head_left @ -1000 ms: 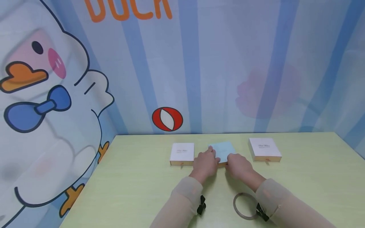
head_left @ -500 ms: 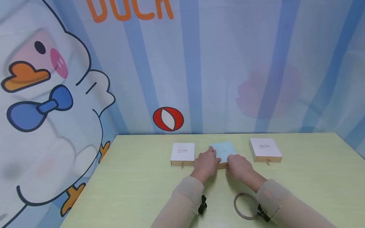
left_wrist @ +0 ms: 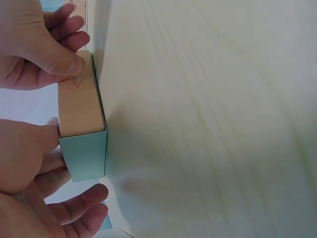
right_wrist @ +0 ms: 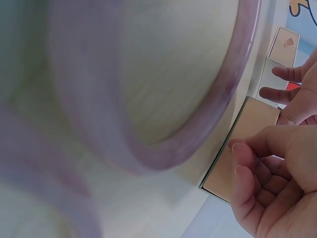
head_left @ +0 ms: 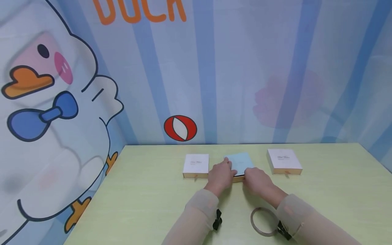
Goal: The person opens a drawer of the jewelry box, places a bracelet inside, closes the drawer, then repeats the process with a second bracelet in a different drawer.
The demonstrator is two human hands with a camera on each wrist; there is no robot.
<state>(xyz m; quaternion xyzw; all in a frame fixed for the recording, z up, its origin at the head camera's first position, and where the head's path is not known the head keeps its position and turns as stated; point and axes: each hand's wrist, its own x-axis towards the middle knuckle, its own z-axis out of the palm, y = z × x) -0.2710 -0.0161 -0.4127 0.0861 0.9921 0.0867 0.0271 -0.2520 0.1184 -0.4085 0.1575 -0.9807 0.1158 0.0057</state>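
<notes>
A light-blue drawer box (head_left: pixel 241 160) lies on the table between both hands, its tan drawer front (left_wrist: pixel 79 111) facing me. My left hand (head_left: pixel 221 175) grips the box's left side, with the index finger stretched over the top. With thumb and finger, my right hand (head_left: pixel 258 181) pinches the small pull tab (left_wrist: pixel 77 82) on that drawer front. A dark line along the front edge in the head view shows the drawer standing slightly out of its sleeve. Inside the box nothing can be seen. In the right wrist view the curled right fingers (right_wrist: pixel 242 191) cover part of the front.
One white box (head_left: pixel 196 164) stands left of the blue one, another white box (head_left: pixel 284 159) to the right; both have tan fronts. A pale purple ring (head_left: pixel 252 218) shows by the right wrist and blocks much of its camera. The table (head_left: pixel 137 204) meets a printed backdrop.
The drawer front has come slightly toward me, and a dark gap now shows at the blue box's front edge. The right hand has moved back a little; the left stays in place.
</notes>
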